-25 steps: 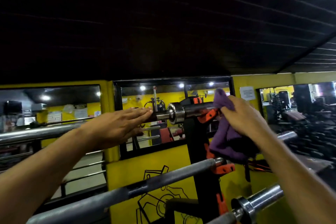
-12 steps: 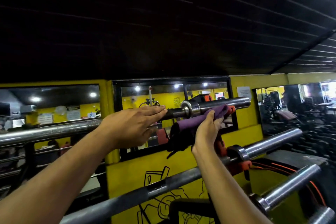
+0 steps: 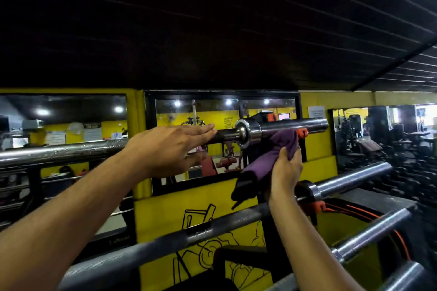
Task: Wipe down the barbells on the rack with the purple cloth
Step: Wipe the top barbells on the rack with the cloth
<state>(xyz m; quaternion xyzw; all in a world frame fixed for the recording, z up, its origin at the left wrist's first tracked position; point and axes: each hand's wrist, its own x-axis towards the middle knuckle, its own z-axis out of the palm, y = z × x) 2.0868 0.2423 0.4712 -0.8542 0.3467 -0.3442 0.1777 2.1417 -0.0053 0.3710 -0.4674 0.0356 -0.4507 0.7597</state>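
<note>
My right hand is closed around the soft purple cloth, bunched just under the sleeve of the top barbell, while my left hand lies flat and open-fingered on its shaft. The cloth is limp and light, so I'd wrap it round the steel. The bar looks heavy, stiff and slick and lies in the rack's orange hooks, so I'd steady it rather than lift it.

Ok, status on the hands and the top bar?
Left hand flat on top barbell. Right hand gripping purple cloth under its sleeve. Nothing in the way.
</note>
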